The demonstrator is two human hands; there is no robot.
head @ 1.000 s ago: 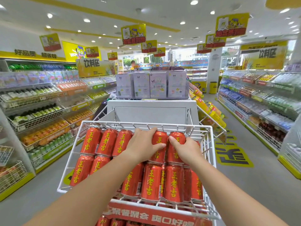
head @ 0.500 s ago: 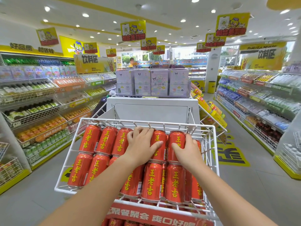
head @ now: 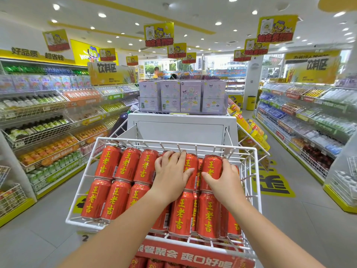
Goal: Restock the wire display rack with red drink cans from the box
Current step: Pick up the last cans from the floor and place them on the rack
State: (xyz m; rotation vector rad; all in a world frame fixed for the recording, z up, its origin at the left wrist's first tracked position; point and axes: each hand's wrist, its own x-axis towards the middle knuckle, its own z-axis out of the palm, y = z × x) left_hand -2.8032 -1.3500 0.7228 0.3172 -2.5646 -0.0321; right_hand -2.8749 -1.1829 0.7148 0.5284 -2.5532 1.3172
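Now, left hand [head: 172, 176]: curled over red cylindrical metal drink cans [head: 192, 163], back row of white wire rack [head: 135, 141].
Right hand [head: 224, 183]: grasping neighbouring can [head: 211, 168].

head cam | worn on head, at rack [head: 154, 141] near edge | faces forward and down, along aisle [head: 313, 219] | close: cans [head: 108, 163] within arm's reach, forearms [head: 123, 233] fill lower frame | wide-angle, shelves [head: 38, 132] bow at both sides
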